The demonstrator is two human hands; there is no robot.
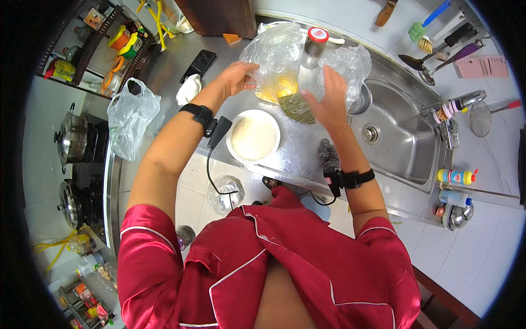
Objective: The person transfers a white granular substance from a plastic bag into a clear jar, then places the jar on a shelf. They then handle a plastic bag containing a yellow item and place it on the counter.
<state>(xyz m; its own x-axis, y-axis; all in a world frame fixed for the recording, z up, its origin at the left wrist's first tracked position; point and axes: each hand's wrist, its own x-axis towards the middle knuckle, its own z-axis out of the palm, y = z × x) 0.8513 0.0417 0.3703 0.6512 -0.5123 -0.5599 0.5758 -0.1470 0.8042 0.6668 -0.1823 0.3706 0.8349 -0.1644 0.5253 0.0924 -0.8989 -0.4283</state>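
Observation:
My left hand [240, 78] is at the left edge of a clear plastic bag [271, 51] with yellow contents near its lower end. Its fingertips meet the plastic; whether they pinch it I cannot tell. Beside the yellow part lies a bag of small green beans or grains [298, 107]. My right hand [332, 98] is over the right side of that bag, thumb and fingers apart, with its thumb near the beans. Another crumpled clear bag [354, 68] lies just behind the right hand. Nearer me stands a white bowl of pale rice-like grains [253, 136].
A red-lidded jar [316, 41] stands at the back of the steel counter. The sink [398, 144] is on the right, a dark scouring pad [327, 152] by the front edge. Left are a phone [198, 66], a white cloth [189, 89] and a plastic bag [133, 119].

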